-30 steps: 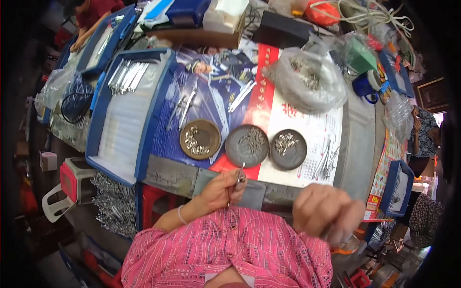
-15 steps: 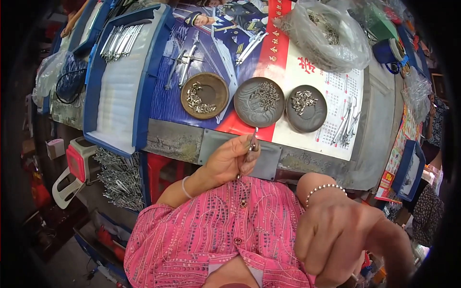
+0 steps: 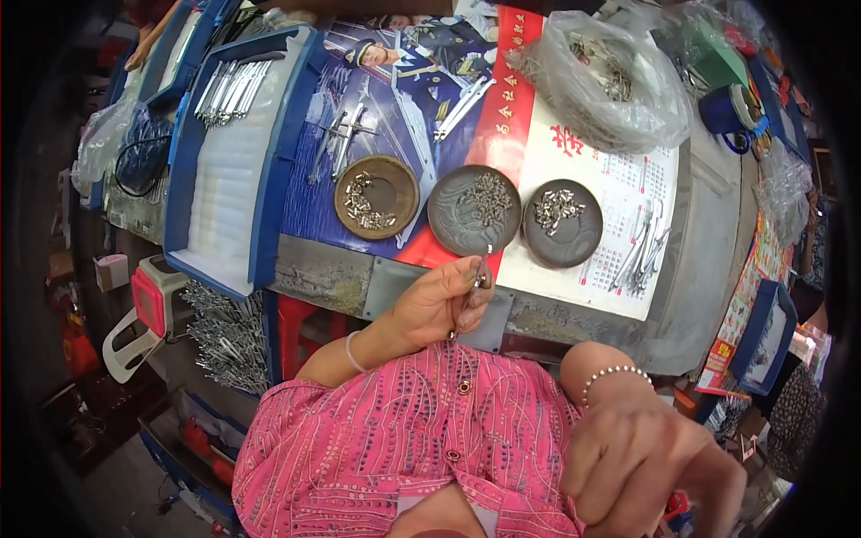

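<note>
Gripping a slim metal rod (image 3: 485,276) between thumb and fingertips, the left hand (image 3: 444,303) sits in the head view before the near edge of the table (image 3: 327,273). The rod stands tilted, its top leaning right toward the near rim of the middle dark dish (image 3: 451,204); whether they touch cannot be told. The right hand (image 3: 632,457) hangs apart at lower right, near the pink patterned shirt (image 3: 395,430), back turned up and fingers curled; whether anything is inside it cannot be told.

Across the table three round dishes stand in a row: a brown dish (image 3: 395,190) at left, the middle one, and a smaller dark dish (image 3: 583,235) at right, each with small metal pieces in it. Beyond the right dish sits an open clear plastic bag (image 3: 647,125) of metal parts. Loose metal rods (image 3: 641,247) lie on the white part of the poster (image 3: 538,260). At left, a blue tray (image 3: 280,170) holds a row of silvery rods (image 3: 235,92) at its far end.
</note>
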`<act>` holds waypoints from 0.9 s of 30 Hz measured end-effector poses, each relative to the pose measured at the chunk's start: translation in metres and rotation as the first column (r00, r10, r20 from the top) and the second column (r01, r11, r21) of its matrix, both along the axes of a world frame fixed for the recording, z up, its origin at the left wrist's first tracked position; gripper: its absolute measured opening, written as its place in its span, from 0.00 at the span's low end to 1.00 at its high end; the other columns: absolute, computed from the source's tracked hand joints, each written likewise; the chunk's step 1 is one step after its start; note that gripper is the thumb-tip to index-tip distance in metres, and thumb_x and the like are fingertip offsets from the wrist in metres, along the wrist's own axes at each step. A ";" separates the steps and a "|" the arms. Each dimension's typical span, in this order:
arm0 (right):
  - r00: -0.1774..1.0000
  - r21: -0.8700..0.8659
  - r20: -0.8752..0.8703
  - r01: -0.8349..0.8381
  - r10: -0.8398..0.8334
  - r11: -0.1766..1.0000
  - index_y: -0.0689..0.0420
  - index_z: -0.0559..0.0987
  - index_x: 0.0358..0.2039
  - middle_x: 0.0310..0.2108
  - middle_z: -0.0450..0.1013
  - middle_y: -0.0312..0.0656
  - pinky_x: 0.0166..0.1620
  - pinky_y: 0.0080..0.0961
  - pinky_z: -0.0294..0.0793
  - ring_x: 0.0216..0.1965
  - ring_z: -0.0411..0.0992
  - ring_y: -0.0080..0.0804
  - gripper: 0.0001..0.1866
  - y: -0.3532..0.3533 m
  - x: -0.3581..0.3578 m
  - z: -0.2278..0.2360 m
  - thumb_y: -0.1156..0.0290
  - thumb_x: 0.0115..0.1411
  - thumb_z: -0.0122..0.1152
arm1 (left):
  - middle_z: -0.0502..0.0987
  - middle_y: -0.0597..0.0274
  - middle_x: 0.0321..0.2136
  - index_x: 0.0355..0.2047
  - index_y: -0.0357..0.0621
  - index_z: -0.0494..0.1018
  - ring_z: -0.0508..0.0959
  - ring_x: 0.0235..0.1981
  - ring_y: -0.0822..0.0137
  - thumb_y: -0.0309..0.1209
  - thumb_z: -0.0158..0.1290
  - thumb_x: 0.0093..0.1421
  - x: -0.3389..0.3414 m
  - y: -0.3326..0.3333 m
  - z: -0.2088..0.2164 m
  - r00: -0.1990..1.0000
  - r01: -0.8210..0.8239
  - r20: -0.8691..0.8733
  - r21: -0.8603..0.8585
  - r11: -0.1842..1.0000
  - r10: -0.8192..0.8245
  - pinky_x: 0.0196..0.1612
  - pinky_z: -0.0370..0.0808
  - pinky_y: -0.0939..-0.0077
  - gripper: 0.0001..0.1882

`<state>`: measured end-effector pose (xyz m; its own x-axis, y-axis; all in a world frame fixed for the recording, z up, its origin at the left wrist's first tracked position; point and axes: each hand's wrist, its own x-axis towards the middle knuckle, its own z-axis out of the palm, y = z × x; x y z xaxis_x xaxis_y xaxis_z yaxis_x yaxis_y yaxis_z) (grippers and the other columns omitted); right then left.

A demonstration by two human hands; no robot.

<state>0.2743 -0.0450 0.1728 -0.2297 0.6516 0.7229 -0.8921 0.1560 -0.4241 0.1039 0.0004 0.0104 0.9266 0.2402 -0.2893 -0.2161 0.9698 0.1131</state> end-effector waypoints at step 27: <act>0.285 -0.249 0.958 0.794 0.022 0.555 0.64 0.66 0.46 0.31 0.75 0.46 0.25 0.18 0.72 0.22 0.73 0.22 0.15 0.006 -0.026 -0.124 0.73 0.59 0.51 | 0.66 0.66 0.25 0.38 0.45 0.64 0.68 0.20 0.75 0.35 0.46 0.60 -0.030 0.041 -0.012 0.993 -0.121 0.006 -0.027 0.992 0.121 0.21 0.63 0.83 0.09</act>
<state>0.2486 -0.0394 0.0492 0.0635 0.9578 -0.2802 0.0973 -0.2854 -0.9535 0.0734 0.0412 -0.0015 0.8932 0.3431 -0.2906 -0.3330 0.9391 0.0852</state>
